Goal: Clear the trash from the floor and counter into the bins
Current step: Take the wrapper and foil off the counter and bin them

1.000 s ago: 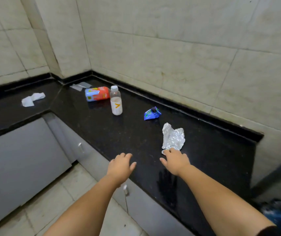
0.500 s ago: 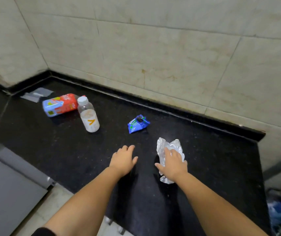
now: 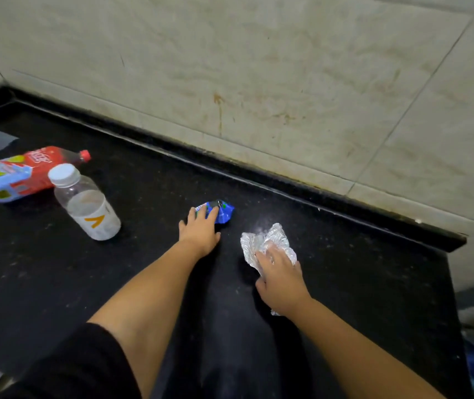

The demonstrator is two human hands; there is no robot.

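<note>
Where black counter meets tiled wall, scattered trash

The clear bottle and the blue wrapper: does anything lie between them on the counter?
Only bare black counter lies between the clear bottle and the blue wrapper in the head view; the left hand reaches the wrapper from below.

1. On the clear bottle standing left of centre, we see an orange arrowhead-like mark on its white label.
2. On the red bottle, upper left, white lettering shows, too blurred for us to read.
3. The blue carton and blue wrapper carry print we cannot read.
</note>
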